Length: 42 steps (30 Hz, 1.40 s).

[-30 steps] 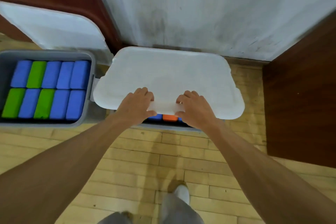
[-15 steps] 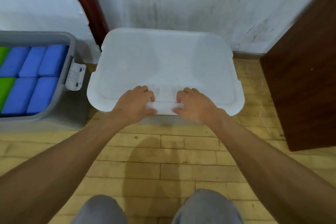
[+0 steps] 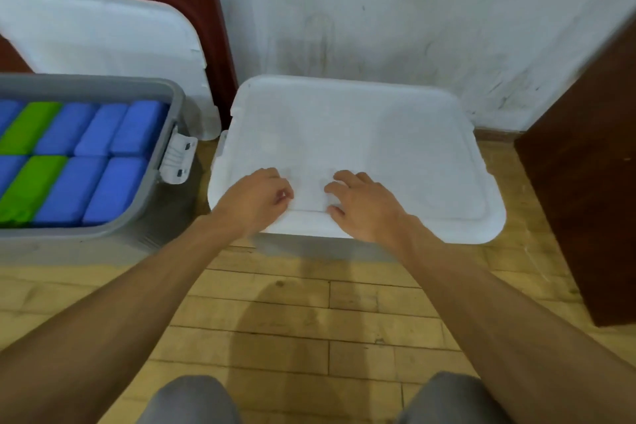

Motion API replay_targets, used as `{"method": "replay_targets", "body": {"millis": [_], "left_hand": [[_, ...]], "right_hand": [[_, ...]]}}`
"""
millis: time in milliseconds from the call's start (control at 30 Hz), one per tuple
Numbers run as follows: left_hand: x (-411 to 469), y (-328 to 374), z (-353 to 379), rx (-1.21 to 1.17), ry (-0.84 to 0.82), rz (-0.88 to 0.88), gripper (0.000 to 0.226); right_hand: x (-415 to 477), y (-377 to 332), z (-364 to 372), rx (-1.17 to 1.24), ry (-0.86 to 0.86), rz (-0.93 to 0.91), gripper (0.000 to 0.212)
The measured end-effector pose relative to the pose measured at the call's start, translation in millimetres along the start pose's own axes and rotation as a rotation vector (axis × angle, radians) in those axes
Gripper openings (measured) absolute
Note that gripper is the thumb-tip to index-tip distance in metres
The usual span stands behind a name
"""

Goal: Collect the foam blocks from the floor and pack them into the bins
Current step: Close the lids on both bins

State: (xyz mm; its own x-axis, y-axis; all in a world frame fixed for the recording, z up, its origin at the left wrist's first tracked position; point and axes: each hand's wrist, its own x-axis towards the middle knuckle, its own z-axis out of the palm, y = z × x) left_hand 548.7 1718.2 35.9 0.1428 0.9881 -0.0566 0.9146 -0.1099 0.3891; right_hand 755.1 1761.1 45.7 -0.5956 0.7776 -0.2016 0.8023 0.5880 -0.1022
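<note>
Two knees (image 3: 192, 399) at the bottom, then a bare strip of wood floor (image 3: 309, 320), so there's decent room on the near side to shuffle around. No loose blocks in sight down here.

Next up, both hands sit on the near edge of the white lid (image 3: 378, 134), which lies flat over the middle bin (image 3: 309, 246). The right hand (image 3: 364, 206) is spread out, fingers resting on the plastic and gripping nothing. The left hand (image 3: 254, 200) has its fingers curled in; can't tell if it's pinching the rim or just knuckling down.

My guess is that the lid is thin, light, a bit flexy and slick, so I'd press along the rim and corners rather than the middle.

To the left, just beside it, the open grey bin (image 3: 151, 182) is packed with blue and green foam blocks (image 3: 113, 182). They look soft and light, easy to grab by the long sides. Its side latch (image 3: 177, 162) pokes into the narrow gap between the bins.

On the right, a brown cabinet (image 3: 585, 165) stands near the lid's corner. Further back, a second lid (image 3: 103, 41) leans upright behind the grey bin, and the white wall (image 3: 413, 10) boxes in the far edge.
</note>
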Motion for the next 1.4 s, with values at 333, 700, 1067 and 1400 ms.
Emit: {"method": "replay_targets", "body": {"millis": [333, 700, 1067, 1400], "left_hand": [[-2.1, -51.1, -2.3, -0.028, 0.241, -0.215, 0.022], [23.2, -78.6, -7.7, -0.485, 0.261, -0.786, 0.1], [31.1, -75.4, -2.2, -0.533, 0.367, -0.555, 0.07], [32.7, -72.5, 3.9, -0.223, 0.35, -0.455, 0.055]], "right_hand": [[42.4, -39.1, -7.5, 0.045, -0.146, 0.223, 0.068], [62.6, -43.4, -16.5, -0.109, -0.016, 0.163, 0.057], [85.2, -43.5, -2.0, 0.095, 0.011, 0.093, 0.06], [84.9, -42.2, 0.0, 0.11, -0.039, 0.102, 0.059]]}}
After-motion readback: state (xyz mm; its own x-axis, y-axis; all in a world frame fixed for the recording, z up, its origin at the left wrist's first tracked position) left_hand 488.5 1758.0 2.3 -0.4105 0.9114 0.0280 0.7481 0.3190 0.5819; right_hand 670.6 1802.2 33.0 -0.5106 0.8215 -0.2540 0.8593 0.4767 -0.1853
